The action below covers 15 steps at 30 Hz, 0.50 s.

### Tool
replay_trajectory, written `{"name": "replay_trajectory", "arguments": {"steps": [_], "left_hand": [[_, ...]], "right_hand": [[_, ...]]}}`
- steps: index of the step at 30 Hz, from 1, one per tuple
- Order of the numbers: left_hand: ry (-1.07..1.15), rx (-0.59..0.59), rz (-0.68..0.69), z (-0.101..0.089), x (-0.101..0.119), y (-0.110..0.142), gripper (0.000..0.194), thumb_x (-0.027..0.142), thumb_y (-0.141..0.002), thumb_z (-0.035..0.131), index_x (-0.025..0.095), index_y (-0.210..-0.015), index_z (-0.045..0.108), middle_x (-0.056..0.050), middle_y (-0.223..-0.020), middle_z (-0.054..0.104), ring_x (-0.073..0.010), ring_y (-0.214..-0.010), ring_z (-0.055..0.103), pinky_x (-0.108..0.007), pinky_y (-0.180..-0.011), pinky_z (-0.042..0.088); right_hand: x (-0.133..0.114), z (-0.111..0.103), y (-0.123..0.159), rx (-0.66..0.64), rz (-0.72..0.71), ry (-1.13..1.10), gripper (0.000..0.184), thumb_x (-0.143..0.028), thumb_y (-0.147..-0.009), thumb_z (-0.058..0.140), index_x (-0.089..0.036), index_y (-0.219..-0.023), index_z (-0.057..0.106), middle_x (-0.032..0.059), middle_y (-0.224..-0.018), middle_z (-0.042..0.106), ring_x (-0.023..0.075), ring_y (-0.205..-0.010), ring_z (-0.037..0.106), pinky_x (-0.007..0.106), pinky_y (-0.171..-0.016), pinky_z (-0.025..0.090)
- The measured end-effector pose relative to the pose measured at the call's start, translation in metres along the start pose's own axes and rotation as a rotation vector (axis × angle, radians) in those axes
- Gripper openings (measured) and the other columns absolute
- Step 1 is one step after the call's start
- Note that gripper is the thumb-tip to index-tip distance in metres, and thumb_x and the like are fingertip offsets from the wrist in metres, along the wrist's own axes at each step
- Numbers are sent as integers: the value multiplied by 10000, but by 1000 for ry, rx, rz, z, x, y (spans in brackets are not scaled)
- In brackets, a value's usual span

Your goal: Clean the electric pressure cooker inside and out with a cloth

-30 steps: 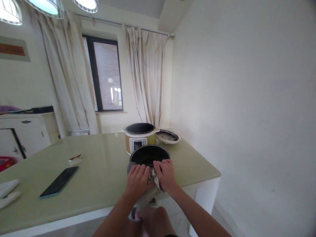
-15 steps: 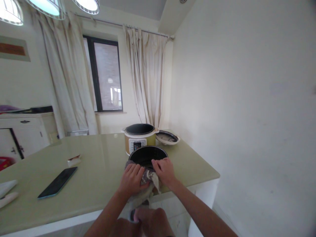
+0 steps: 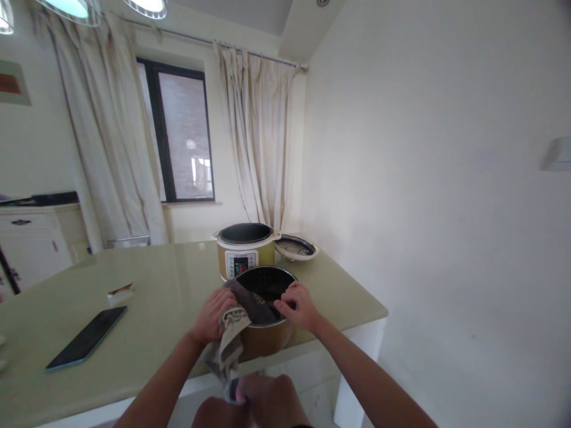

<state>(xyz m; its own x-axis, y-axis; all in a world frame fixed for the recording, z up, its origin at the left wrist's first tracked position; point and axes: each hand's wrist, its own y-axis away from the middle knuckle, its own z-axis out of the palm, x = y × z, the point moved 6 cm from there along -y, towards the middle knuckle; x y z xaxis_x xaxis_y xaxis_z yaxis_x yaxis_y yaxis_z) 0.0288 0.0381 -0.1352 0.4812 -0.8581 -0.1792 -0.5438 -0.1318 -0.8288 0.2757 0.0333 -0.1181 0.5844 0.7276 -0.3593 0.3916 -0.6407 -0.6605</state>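
Pot [image 3: 267, 340], lower centre of frame, a cloth [image 3: 235, 321] hanging over its rim into the dark interior. Left hand [image 3: 213, 315] closed round the cloth; right hand [image 3: 301, 306] curled at the rim, apparently gripping it.

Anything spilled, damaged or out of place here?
No spill or damage stands out. Slightly odd: the inner pot is at the near edge of the countertop, which looks precarious, though the right hand is on its rim.
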Motion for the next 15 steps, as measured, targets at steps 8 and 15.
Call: {"name": "replay_trajectory", "arguments": {"steps": [8, 15], "left_hand": [[15, 56, -232, -9, 50, -30, 381, 200, -1046, 309, 240, -709, 483, -39, -662, 562, -200, -656, 525, -364, -677, 438], [-294, 42, -232, -12, 95, -42, 304, 175, -982, 440, 237, -711, 563, -45, -644, 612, -221, -630, 558, -388, -673, 416]], "right_hand": [[4, -2, 12, 101, 52, 60, 642, -464, -1094, 191, -233, -588, 512, 38, -572, 586, 167, -586, 525, 368, -826, 390], [3, -9, 14, 47, 15, -16, 639, -451, -1087, 176, -237, -631, 570, 38, -601, 618, 179, -622, 559, 384, -870, 412]]}}
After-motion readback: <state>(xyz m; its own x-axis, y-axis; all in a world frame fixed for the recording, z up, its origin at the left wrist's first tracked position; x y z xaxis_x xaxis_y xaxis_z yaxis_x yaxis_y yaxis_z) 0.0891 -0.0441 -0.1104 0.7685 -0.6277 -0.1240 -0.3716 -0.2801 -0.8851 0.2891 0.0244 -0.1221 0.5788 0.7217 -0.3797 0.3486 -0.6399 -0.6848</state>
